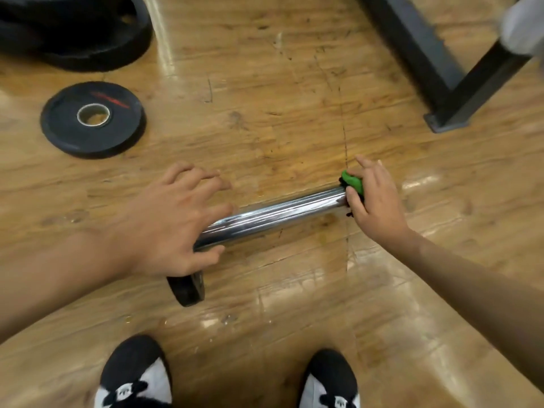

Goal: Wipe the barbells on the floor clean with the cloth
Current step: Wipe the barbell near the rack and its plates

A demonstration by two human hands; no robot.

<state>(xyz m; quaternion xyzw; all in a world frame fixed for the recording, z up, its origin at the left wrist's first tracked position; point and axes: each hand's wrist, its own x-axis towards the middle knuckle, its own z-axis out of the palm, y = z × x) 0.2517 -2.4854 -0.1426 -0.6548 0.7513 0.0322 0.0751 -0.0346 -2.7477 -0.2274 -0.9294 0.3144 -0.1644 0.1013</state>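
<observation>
Step in hand: we're wiping the chrome bar (279, 214), which lies on the wood floor (294, 98) across the middle of the frame, sloping up toward the right.

Right hand (374, 201): fingers and thumb curled round the green cloth (353, 181), bunched against the right end of the visible bar. The forefinger sticks out past it. The cloth touches the chrome there; the bar beyond the hand is hidden.

Left hand (164, 228): fingers spread wide over the bar's left end, thumb on the near side of the chrome. We can't tell whether it presses down or just hovers. Looks like a steadying hand, not a grip.

A black collar (187, 290) sits at the bar's left end, partly under the left wrist.

Progress, our read: the chrome between the hands looks shiny, but glare hides any grime, so we can't call it done.

Next move calls for:
- left hand pinning the bar so it doesn't roll
- cloth wrapped around the bar, not just on top
- a pass toward the left hand, then rolling the bar to reach the underside

Risk: the round bar rolls on a slick floor if it's unpinned.

Containers: none in frame, nothing to report there.

Other: small plate (67, 128) at left, stack of plates (73, 30) upper left, dark steel frame (441, 72) upper right, both well apart from the bar. Our shoes (132, 375) are at the bottom edge.
</observation>
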